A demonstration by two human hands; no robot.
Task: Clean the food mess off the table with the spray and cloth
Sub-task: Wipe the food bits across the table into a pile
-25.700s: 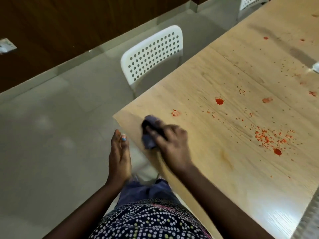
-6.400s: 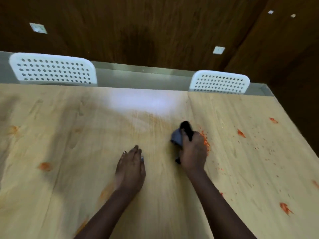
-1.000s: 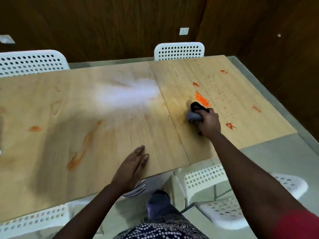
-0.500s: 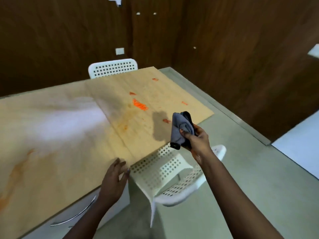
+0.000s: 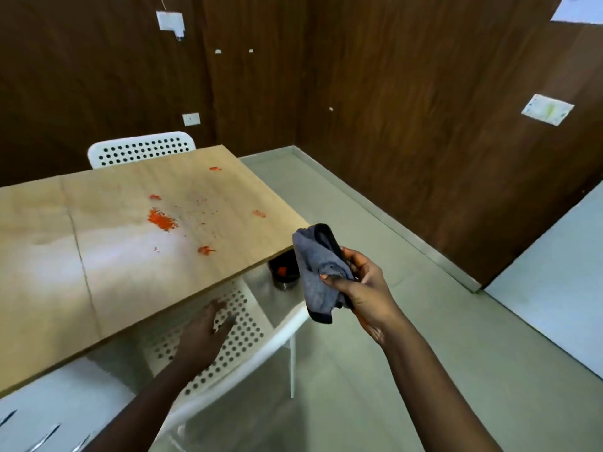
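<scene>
My right hand (image 5: 362,288) grips a bunched grey cloth (image 5: 318,270) in the air, off the right end of the wooden table (image 5: 124,265). A heap of orange-red food mess (image 5: 161,220) lies on the tabletop, with smaller smears (image 5: 205,250) and specks around it. My left hand (image 5: 205,334) hangs below the table's near edge, fingers straight, over the back of a white perforated chair (image 5: 241,340). No spray bottle is in view.
A dark bin (image 5: 284,270) with something red inside stands on the floor under the table's right corner. Another white chair (image 5: 140,151) stands at the far side. Dark wood walls enclose a grey floor (image 5: 408,370). White drawers (image 5: 49,415) sit at lower left.
My right hand has lifted the cloth off the table and carried it right, past the table's end. My left hand has dropped from the table edge to below it. The view has swung right.
</scene>
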